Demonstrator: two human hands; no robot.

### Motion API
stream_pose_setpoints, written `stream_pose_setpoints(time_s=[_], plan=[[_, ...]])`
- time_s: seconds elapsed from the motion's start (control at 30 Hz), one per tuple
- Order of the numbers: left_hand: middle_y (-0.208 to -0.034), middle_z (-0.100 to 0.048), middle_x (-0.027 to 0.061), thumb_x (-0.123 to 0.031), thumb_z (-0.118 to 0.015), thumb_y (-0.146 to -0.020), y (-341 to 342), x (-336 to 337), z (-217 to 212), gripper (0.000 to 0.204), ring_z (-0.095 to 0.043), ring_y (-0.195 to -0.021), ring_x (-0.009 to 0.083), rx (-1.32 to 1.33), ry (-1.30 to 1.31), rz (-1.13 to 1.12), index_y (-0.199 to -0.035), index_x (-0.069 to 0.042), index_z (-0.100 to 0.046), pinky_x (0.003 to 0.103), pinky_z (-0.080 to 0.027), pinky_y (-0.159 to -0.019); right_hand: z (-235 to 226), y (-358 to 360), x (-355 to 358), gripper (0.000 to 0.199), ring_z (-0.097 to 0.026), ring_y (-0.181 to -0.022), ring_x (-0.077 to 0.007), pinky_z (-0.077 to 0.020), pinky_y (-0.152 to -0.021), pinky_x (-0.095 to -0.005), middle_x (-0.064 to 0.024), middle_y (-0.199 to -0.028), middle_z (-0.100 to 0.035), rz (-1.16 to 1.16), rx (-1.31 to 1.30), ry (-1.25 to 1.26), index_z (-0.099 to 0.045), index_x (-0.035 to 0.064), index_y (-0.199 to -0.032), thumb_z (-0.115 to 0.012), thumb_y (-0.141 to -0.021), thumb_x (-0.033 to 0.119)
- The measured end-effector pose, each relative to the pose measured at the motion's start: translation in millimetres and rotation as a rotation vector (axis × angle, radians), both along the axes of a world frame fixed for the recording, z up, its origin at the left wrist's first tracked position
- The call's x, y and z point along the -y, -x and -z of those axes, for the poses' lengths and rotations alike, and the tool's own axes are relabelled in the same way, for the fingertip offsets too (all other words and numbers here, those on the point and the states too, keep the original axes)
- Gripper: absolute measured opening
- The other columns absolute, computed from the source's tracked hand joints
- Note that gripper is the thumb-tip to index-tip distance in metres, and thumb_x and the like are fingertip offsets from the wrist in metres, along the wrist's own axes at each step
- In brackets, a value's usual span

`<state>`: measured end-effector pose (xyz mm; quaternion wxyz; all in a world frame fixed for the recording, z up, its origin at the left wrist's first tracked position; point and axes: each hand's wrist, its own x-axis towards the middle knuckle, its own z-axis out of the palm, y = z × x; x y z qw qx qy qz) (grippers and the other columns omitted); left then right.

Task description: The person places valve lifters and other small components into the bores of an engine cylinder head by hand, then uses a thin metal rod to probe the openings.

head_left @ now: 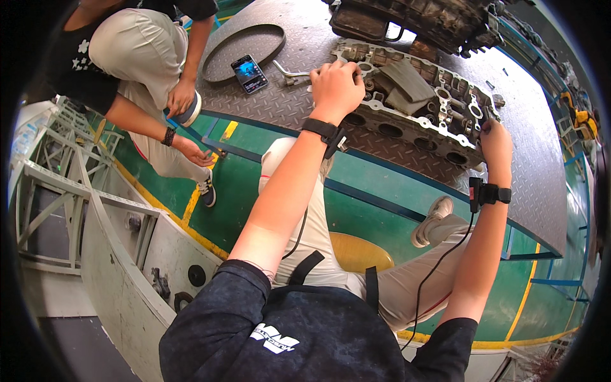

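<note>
A metal engine cylinder head (pixel 428 130) lies on the table in front of me, its row of round ports facing me. My left hand (pixel 337 92) is closed over its left end, fingers curled on the top edge. At the opposite end, my right hand (pixel 496 145) is closed against the casting; its fingertips are partly hidden. A folded grey-green cloth (pixel 402 86) rests on top of the cylinder head between my hands. Just left of my left hand lies a bent metal wrench handle (pixel 289 72).
The steel-plate table (pixel 534 172) also bears a dark engine block (pixel 414 22), a phone (pixel 249 74) and a black belt loop (pixel 213 54). Another person's hand (pixel 191 151) hangs beside the table at left. A yellow stool (pixel 356 253) is below me.
</note>
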<state>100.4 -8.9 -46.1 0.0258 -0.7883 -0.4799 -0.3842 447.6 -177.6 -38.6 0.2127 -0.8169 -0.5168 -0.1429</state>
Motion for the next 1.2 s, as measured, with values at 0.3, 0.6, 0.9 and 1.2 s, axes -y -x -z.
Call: stream_pose_setpoints(time_s=[0.3,0.6,0.9,1.2], plan=[[-0.105,-0.074,0.0053,-0.027,-0.066,-0.087,-3.6,-0.7,0.5,0.018,-0.065,-0.108,0.0293,-0.022,-0.014,-0.008,-0.100,-0.020,-0.077,0.047,-0.042,-0.097,-0.7,-3.8,-0.2,0.022,-0.068,-0.089,-0.0457,-0.0529,-0.077,-0.0548,-0.0250,-0.091,-0.071,-0.005,0.070,0.134,-0.071,0.0043,-0.095,-0.056,-0.092,0.020],[-0.107,-0.074,0.0057,-0.028,-0.066,-0.089,-0.8,-3.9,1.8,0.018,-0.064,-0.109,0.0296,-0.031,-0.007,0.001,-0.102,-0.021,-0.076,0.048,-0.043,-0.096,-8.1,7.7,2.1,0.022,-0.070,-0.093,-0.0428,-0.0548,-0.085,-0.0506,-0.0237,-0.095,-0.072,0.029,0.009,0.109,-0.076,0.0045,-0.093,-0.060,-0.087,0.019],[-0.107,-0.073,0.0059,-0.029,-0.066,-0.088,-1.8,0.4,-2.3,0.019,-0.064,-0.109,0.0300,-0.038,0.008,-0.011,-0.101,-0.020,-0.076,0.049,-0.043,-0.098,-17.5,9.9,13.4,0.025,-0.068,-0.091,-0.0449,-0.0538,-0.081,-0.0515,-0.0242,-0.092,-0.071,0.047,-0.027,0.049,-0.073,0.0048,-0.094,-0.063,-0.090,0.027],[-0.104,-0.073,0.0059,-0.023,-0.068,-0.086,-5.2,1.1,-0.4,0.014,-0.065,-0.105,0.0300,0.130,-0.086,0.081,-0.097,-0.017,-0.075,0.048,-0.042,-0.097,-51.3,45.2,33.6,0.028,-0.069,-0.084,-0.0418,-0.0525,-0.073,-0.0484,-0.0189,-0.089,-0.073,0.080,-0.147,-0.194,-0.070,0.0041,-0.094,-0.063,-0.094,0.031]])
